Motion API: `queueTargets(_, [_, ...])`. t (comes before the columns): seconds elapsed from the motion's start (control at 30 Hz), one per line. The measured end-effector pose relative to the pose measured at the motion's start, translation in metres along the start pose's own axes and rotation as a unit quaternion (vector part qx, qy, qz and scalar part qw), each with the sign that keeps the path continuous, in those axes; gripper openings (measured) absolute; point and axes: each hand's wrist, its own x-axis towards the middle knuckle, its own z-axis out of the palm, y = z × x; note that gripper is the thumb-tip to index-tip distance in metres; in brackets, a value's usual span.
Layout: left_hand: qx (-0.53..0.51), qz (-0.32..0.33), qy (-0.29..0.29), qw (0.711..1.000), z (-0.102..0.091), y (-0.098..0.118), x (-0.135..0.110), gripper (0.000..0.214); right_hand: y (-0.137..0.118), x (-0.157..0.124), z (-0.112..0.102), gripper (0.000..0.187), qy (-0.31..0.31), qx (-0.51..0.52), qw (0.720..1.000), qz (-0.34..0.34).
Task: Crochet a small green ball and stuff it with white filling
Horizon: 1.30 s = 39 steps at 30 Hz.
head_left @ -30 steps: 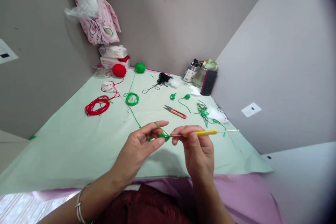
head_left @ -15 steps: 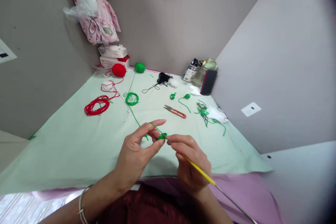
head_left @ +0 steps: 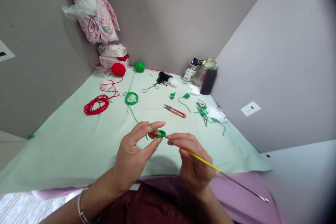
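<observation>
A small green crochet piece [head_left: 160, 134] is pinched between the thumb and fingers of my left hand [head_left: 136, 150]. Green yarn [head_left: 134, 116] runs from a loose coil on the table up over my left index finger to the piece. My right hand [head_left: 195, 157] grips a crochet hook [head_left: 203, 161] with a yellow handle and metal ends. The hook's working tip meets the right edge of the green piece; its far end points down to the right. Beyond my hands lie orange thread snips [head_left: 175, 111].
At the left are a red yarn coil [head_left: 96, 105] and a red ball [head_left: 118, 69]. A green ball [head_left: 139, 67] and black yarn [head_left: 164, 78] lie at the back. Yarn scraps [head_left: 202, 111] sit right, before a phone [head_left: 209, 82] leaning on a jug [head_left: 198, 76].
My right hand has shifted slightly right and turned, swinging the hook's far end up and to the right. The green piece now shows more of its rounded rim.
</observation>
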Motion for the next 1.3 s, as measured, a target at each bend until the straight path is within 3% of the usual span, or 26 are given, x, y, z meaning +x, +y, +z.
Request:
queueTargets(0.37, [-0.022,-0.042,-0.01,0.999,0.001,0.0,0.001,0.027,-0.002,0.001,-0.002,0.031,-0.007,0.038,0.998,0.042])
queueTargets(0.57, [-0.155,-0.181,-0.049,0.97,0.002,-0.002,0.006,0.033,0.003,0.0,0.003,0.028,0.002,0.028,0.999,0.021])
queueTargets(0.7, [-0.211,-0.202,-0.041,0.956,0.006,-0.003,0.004,0.04,0.006,-0.005,0.005,0.031,0.004,-0.031,0.999,-0.003])
queueTargets(0.83, [-0.31,-0.277,-0.068,0.907,0.008,0.001,0.002,0.048,0.005,-0.012,0.005,0.048,-0.033,-0.179,0.981,-0.065])
queueTargets(0.93, [-0.373,-0.337,-0.095,0.859,0.004,0.003,0.006,0.05,0.002,-0.01,0.004,0.044,-0.01,-0.131,0.99,-0.04])
queueTargets(1.0, [-0.367,-0.335,-0.08,0.864,0.0,0.003,0.01,0.045,0.0,-0.004,0.002,0.033,0.034,-0.032,0.998,0.031])
queueTargets(1.1, [-0.32,-0.285,-0.052,0.902,-0.004,0.005,0.012,0.037,-0.002,0.005,0.001,0.024,0.086,0.097,0.983,0.127])
queueTargets(1.2, [-0.3,-0.258,-0.086,0.914,-0.004,0.007,0.01,0.041,-0.001,0.011,0.003,0.02,0.068,0.169,0.97,0.159])
queueTargets(1.3, [-0.289,-0.251,-0.101,0.918,0.0,0.006,0.006,0.04,0.001,0.012,0.008,0.021,0.031,0.152,0.975,0.158])
